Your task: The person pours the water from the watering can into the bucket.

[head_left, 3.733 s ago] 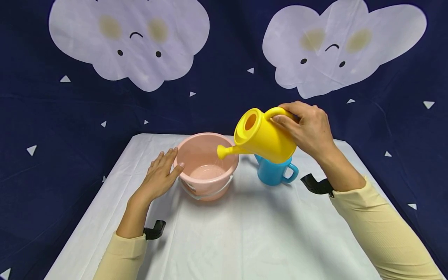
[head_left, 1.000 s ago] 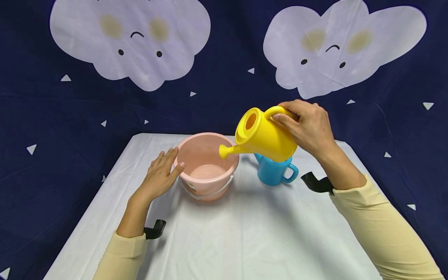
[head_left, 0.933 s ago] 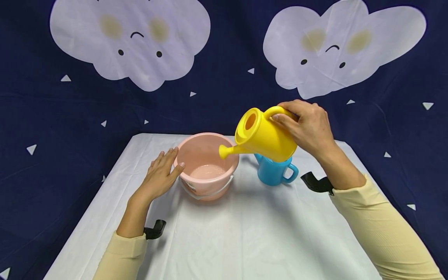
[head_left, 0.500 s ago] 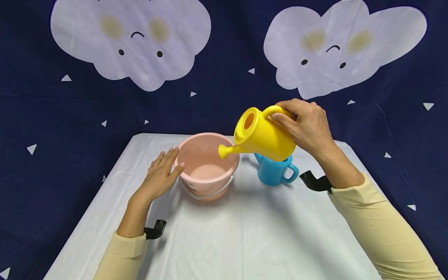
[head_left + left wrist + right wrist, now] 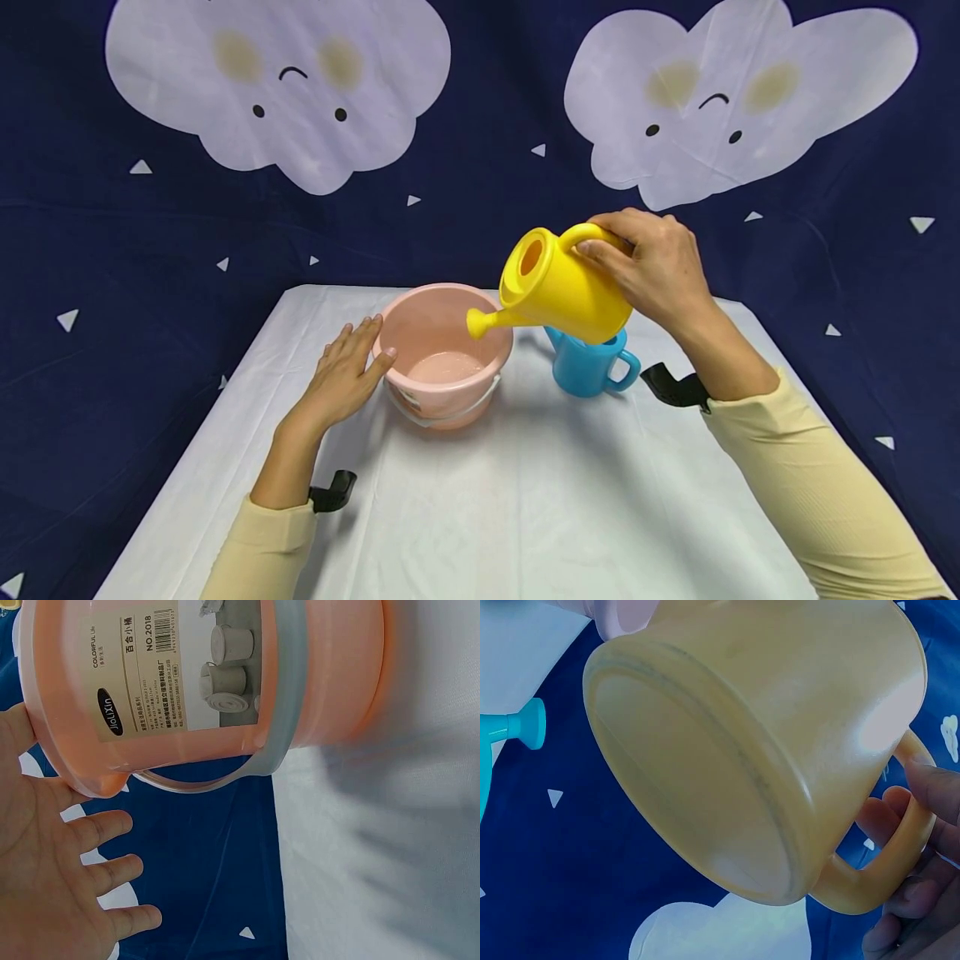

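While right hand (image 5: 660,271) grips tilted yellow plastic watering can (image 5: 562,287), spout over pink plastic bucket (image 5: 442,354); left hand (image 5: 341,375), fingers spread, steadies bucket: pouring step, probably near finish.

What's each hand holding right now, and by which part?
Right hand grips the yellow watering can by its handle. Left hand holds nothing, fingers against the pink bucket.

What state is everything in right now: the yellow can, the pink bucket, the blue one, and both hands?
Yellow watering can: lifted, tilted, spout over the bucket.
Pink bucket: upright on the table, liquid at its bottom, handle down.
Blue watering can: upright on the table, untouched.
Left hand: fingers straight, resting against the bucket's side.
Right hand: gripping the yellow can's handle.
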Demonstrator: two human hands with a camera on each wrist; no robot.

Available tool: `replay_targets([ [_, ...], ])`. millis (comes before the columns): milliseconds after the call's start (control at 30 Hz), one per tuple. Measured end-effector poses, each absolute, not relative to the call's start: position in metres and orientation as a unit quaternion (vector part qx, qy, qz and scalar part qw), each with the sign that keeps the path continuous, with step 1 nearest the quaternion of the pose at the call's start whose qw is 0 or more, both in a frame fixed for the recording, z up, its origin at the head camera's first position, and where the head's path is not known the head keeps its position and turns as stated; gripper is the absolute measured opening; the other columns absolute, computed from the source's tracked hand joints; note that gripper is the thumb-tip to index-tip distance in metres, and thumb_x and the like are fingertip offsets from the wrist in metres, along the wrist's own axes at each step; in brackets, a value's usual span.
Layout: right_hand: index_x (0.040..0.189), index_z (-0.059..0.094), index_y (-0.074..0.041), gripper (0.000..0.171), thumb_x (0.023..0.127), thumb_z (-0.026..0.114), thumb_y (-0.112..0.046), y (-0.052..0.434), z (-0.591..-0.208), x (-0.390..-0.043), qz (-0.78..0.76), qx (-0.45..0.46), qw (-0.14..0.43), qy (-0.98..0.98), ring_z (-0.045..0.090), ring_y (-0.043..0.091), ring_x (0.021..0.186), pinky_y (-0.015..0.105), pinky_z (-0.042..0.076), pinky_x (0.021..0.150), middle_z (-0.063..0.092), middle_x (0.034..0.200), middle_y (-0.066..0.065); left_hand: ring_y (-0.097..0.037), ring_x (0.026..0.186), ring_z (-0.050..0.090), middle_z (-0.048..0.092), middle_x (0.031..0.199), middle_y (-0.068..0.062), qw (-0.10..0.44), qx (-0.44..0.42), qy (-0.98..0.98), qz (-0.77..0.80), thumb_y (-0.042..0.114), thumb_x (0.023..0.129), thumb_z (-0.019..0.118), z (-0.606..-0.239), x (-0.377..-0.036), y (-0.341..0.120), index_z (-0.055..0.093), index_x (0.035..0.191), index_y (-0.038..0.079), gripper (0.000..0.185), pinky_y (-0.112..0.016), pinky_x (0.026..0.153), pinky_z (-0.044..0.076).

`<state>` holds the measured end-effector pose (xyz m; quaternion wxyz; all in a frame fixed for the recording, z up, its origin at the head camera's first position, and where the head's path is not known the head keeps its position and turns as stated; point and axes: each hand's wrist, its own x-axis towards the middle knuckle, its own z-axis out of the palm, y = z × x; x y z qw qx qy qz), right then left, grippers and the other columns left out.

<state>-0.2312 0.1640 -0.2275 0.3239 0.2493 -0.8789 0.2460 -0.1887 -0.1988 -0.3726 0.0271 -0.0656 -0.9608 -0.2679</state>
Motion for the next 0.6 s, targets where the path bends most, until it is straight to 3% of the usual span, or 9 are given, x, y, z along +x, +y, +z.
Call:
replay_targets([
  [600,0.101,0.073,-0.009,0.025,0.086,0.069,-0.028,0.1621,-0.2261,-0.2328,0.240,0.263,0.334,-0.873,0.057,0.020,0.064,0.027,0.040,0.060,0.072,0.088,0.008,-0.040,0.147,0.001,0.011,0.160,-0.013,0.027,-0.066,-0.960,-0.270,0.056,0.098,0.031,-0.3726,-0.1890,-0.1978,0.011,0.153,0.019,0.070,-0.066,0.112,0.001],
])
